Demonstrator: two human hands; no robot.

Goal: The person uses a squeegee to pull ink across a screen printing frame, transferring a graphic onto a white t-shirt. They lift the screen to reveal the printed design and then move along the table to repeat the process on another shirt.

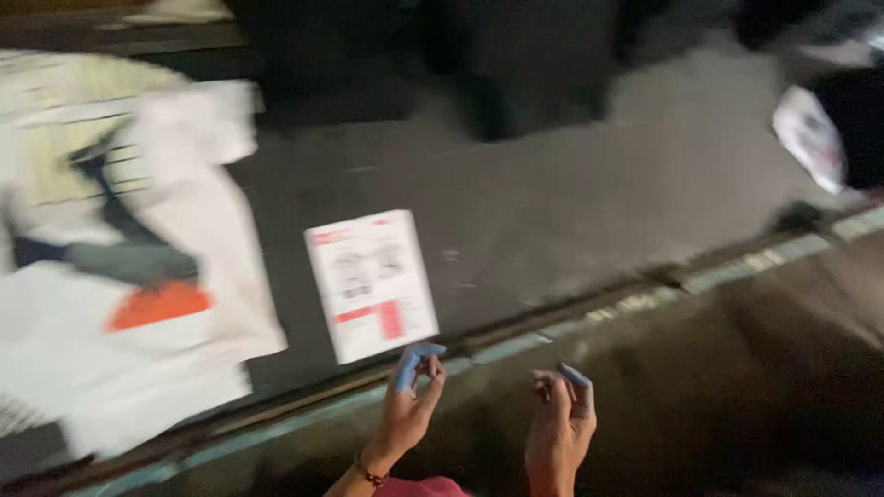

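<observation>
Head view, blurred. Left hand (410,400) and right hand (560,419) raised at near edge of dark surface (552,212), fingers curled, each pinching small blue piece; what it is, cannot tell. Printed leaflet (371,283) flat on surface, just beyond left hand, untouched. Judgement: leaflet light, floppy, thin; lift by free corner. White printed fabric (138,276) lies left.

White-and-red leaflet (371,283), blue fingertips (409,363)
</observation>
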